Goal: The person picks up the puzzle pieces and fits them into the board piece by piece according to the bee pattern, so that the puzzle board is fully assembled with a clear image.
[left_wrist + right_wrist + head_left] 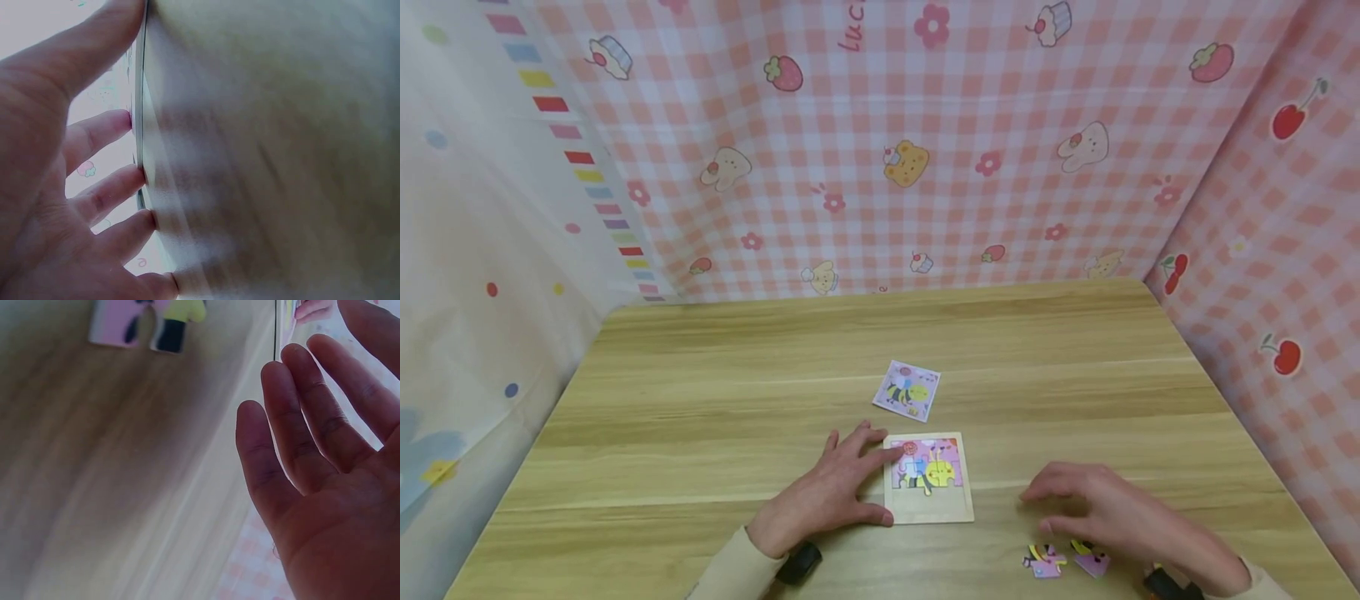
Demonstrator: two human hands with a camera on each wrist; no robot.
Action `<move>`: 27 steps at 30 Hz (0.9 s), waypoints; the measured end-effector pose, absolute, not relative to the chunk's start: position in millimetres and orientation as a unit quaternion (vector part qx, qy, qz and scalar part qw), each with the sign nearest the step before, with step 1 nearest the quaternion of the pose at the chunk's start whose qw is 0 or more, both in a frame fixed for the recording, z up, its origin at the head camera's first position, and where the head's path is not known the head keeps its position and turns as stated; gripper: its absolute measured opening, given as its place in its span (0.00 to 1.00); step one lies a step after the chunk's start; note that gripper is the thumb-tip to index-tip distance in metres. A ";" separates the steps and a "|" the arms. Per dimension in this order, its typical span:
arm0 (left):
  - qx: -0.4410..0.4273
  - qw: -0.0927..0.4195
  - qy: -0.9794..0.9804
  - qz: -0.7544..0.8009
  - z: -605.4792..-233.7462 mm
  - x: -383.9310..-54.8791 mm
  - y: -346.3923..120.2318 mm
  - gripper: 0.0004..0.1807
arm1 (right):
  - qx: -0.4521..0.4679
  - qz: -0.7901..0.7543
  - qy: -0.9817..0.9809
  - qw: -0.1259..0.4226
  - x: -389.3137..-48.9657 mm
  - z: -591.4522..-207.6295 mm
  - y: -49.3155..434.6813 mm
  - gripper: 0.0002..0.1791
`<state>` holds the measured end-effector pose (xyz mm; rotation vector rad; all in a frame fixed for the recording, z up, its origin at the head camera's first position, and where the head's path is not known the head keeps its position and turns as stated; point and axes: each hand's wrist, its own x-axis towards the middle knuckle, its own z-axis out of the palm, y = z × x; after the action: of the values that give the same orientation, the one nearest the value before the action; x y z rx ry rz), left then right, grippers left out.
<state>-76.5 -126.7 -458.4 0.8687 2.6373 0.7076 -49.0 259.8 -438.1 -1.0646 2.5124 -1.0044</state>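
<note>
A square wooden puzzle tray [928, 508] lies on the table, its upper part filled with joined pieces [938, 473] of a yellow-and-pink bee picture. The tray's lower strip shows bare wood. My left hand [827, 493] is spread along the left side of the tray, index fingertip over the top-left pieces and thumb at the lower left corner. To the right, my right hand [1093, 504] hovers with loosely bent fingers and holds nothing. Just below it lie two loose puzzle pieces, one yellow and pink [1045, 563], the other pink, black and yellow [1090, 560].
Behind the tray lies a small picture card [907, 390] with the bee design, turned slightly. The wooden table [700, 400] reaches back to a pink checked curtain [865, 108]. Dark straps [799, 563] circle both wrists.
</note>
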 end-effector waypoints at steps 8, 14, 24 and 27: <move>0.298 0.139 0.913 0.243 -458.3 -76.3 -126.5 0.46 | -0.372 -0.349 0.850 0.131 -42.6 -444.3 263.1 0.13; 0.299 0.135 0.912 0.245 -458.3 -75.6 -126.4 0.45 | -0.372 -0.332 0.856 0.134 -39.0 -447.0 263.8 0.15; 0.302 0.134 0.911 0.246 -459.0 -75.9 -126.5 0.45 | -0.404 -0.261 0.875 0.060 -34.2 -456.8 261.9 0.23; 0.299 0.138 0.912 0.245 -458.4 -77.0 -125.8 0.46 | -0.399 -0.243 0.884 0.029 -38.1 -457.7 260.3 0.23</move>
<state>-77.0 -125.8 -458.4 0.8645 2.6377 0.7073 -38.1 260.3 -457.7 -1.2317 2.7269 -0.7484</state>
